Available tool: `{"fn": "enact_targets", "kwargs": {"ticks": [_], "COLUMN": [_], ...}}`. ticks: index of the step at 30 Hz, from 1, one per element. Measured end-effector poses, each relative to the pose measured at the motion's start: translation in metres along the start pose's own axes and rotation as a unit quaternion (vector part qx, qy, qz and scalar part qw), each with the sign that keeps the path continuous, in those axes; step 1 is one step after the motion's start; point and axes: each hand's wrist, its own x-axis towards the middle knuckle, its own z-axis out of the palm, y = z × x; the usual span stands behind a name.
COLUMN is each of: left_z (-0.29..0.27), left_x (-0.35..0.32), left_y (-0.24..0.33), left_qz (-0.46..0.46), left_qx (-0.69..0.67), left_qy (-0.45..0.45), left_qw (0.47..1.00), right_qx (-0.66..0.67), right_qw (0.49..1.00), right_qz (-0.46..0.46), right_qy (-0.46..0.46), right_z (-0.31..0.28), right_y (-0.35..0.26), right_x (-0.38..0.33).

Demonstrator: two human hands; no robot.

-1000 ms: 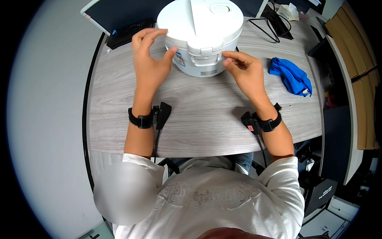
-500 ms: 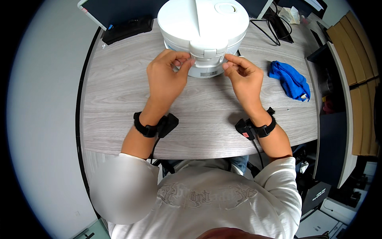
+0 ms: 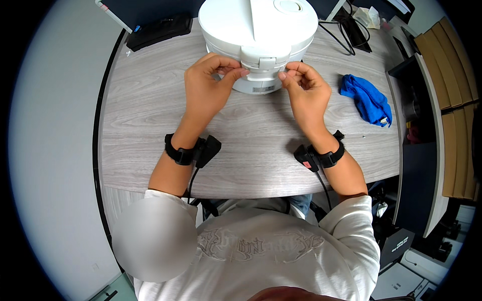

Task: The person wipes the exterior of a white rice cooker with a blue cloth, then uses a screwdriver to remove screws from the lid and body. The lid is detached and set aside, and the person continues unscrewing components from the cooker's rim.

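Note:
A white, round, lidded appliance [image 3: 226, 25] stands at the far middle of the desk, its top cut off by the picture's edge. Its front carries a protruding latch-like piece [image 3: 267, 62] with a ledge under it. My left hand [image 3: 208, 83] pinches the left side of this front piece, thumb and index finger together. On the opposite side, my right hand [image 3: 309, 90] does the same with its thumb tip near the ledge. Whether the fingertips press or pull cannot be seen. Both wrists wear black straps with small cabled boxes.
A crumpled blue cloth [image 3: 366, 100] lies on the desk [image 3: 251, 150] to the right. A black case [image 3: 160, 32] sits far left, and black cables [image 3: 341, 35] run far right. Beyond the desk's right side are a shelf [image 3: 416, 175] and brown cardboard boxes [image 3: 447, 65].
My right thumb has risen slightly along the front piece, and both hands keep their pinch there. The whole view has shifted a little.

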Motion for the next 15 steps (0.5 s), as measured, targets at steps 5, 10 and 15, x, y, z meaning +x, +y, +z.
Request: {"fn": "enact_targets", "kwargs": {"ticks": [5,10,15], "left_z": [-0.001,-0.002,-0.005], "left_x": [0.000,0.001,0.002], "left_y": [0.001,-0.004,-0.007], "left_qz": [0.001,0.004,0.007], "left_qx": [-0.005,-0.007,-0.011], "left_qy": [0.002,-0.007,-0.015], "left_qw": [1.000,1.000,1.000], "right_qx": [-0.017,-0.020,0.007], "right_qw": [1.000,0.999,0.998], "right_qz": [-0.014,-0.040,-0.055], "right_qy": [0.015,0.009,-0.004], "right_z": [0.002,0.000,-0.001], "right_y": [0.001,0.007,0.011], "right_x": [0.005,0.006,0.008]}}
